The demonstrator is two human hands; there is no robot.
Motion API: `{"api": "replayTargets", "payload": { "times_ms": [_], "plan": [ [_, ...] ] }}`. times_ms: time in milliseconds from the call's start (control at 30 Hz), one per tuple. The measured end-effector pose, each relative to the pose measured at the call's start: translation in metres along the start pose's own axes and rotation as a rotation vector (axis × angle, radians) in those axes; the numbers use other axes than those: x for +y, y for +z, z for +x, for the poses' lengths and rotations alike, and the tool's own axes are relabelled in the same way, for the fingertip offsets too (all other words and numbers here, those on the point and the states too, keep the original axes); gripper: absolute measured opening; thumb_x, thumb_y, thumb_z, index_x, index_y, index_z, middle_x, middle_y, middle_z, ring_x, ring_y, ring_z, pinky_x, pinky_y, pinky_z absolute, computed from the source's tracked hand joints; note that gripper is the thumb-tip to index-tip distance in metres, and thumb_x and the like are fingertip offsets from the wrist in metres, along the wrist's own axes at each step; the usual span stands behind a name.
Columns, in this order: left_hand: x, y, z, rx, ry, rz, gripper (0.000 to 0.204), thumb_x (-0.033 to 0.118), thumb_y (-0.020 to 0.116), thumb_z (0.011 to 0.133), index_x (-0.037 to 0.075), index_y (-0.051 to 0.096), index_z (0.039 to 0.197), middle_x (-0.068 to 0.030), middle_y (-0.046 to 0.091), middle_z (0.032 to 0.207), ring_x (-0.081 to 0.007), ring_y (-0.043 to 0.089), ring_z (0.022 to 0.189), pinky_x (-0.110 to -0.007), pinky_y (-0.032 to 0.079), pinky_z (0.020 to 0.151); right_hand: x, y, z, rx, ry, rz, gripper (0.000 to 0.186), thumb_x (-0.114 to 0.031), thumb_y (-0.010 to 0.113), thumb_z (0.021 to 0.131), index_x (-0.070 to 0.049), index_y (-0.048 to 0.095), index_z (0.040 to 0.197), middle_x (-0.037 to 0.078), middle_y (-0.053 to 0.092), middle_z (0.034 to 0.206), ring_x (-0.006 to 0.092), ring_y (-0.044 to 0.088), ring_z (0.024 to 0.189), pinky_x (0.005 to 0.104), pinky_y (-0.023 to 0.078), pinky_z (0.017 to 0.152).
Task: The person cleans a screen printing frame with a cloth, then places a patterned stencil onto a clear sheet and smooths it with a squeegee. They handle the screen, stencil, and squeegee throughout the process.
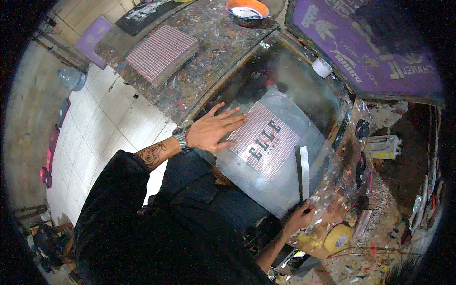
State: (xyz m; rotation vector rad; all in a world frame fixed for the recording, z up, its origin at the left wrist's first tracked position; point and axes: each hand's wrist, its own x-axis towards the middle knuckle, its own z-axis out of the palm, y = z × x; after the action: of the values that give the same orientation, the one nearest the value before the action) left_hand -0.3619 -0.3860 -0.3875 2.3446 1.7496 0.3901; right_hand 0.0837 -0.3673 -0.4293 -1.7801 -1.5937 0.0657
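A clear plastic sheet (308,127) lies tilted on a dark, stained glass-like panel (247,78). Through it shows a red-and-white checked square (270,154) bearing dark block letters. My left hand (213,128), a watch on its wrist, rests flat with fingers spread; its fingertips touch the sheet's upper left edge by the checked square. Down at the sheet's lower corner, my right hand (300,217) has its fingers curled in, and what lies between them is hidden. Just above it a narrow white strip (304,173) stands along the sheet's right side.
Beyond my left hand, a paint-spattered table (213,52) carries a stack of checked pieces (164,50) and an orange-rimmed bowl (247,10). A white roll (322,68) sits on the panel's far edge. Near my right hand lies a yellow tape roll (337,238). A purple printed screen (370,47) leans at the far right.
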Motion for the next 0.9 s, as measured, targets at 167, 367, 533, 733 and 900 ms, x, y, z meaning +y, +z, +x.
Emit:
{"api": "replayTargets", "payload": {
  "times_ms": [167,367,533,733,900],
  "plan": [
    [-0.001,-0.002,0.0,-0.008,0.004,0.009,0.073,0.044,0.059,0.095,0.01,0.039,0.156,-0.009,0.031,0.167,-0.0293,0.025,0.155,-0.06,0.013,0.125,-0.002,0.0,0.0,0.001,0.004,-0.038,0.043,-0.036,0.06,0.104,0.006,0.061,0.093,0.02,0.064,0.078,0.035,0.056,0.07,0.0453,0.046,0.068],
    [0.0,0.001,-0.001,-0.024,0.018,0.041,0.075,0.047,0.06,0.094,0.009,0.039,0.156,-0.0086,0.031,0.167,-0.0294,0.025,0.155,-0.06,0.013,0.125,0.013,0.004,-0.002,0.027,0.001,-0.007,0.044,-0.037,0.06,0.104,0.006,0.061,0.092,0.019,0.064,0.078,0.0336,0.056,0.069,0.044,0.046,0.068],
    [0.0,0.001,-0.001,-0.015,0.005,0.042,0.076,0.048,0.06,0.094,0.009,0.04,0.156,-0.008,0.032,0.167,-0.0294,0.024,0.156,-0.061,0.013,0.125,0.012,0.001,-0.001,-0.003,-0.001,-0.091,0.043,-0.037,0.061,0.103,0.004,0.061,0.09,0.018,0.063,0.077,0.0322,0.056,0.068,0.0434,0.046,0.067],
    [0.006,-0.006,0.004,-0.059,0.005,0.085,0.075,0.051,0.055,0.095,0.008,0.041,0.155,-0.0089,0.032,0.167,-0.0304,0.023,0.156,-0.061,0.012,0.124,-0.007,-0.003,-0.001,0.041,-0.003,-0.106,0.039,-0.034,0.063,0.102,0.003,0.063,0.089,0.022,0.066,0.079,0.0394,0.06,0.07,0.0481,0.045,0.067],
    [0.005,-0.011,0.008,-0.08,0.046,0.098,0.074,0.053,0.052,0.095,0.008,0.043,0.153,-0.0098,0.031,0.167,-0.0339,0.022,0.156,-0.063,0.012,0.123,-0.013,-0.008,-0.004,-0.034,0.092,-0.124,0.039,-0.036,0.057,0.103,0.003,0.065,0.102,0.026,0.068,0.098,0.0452,0.061,0.093,0.0525,0.044,0.085]
  ]
}}
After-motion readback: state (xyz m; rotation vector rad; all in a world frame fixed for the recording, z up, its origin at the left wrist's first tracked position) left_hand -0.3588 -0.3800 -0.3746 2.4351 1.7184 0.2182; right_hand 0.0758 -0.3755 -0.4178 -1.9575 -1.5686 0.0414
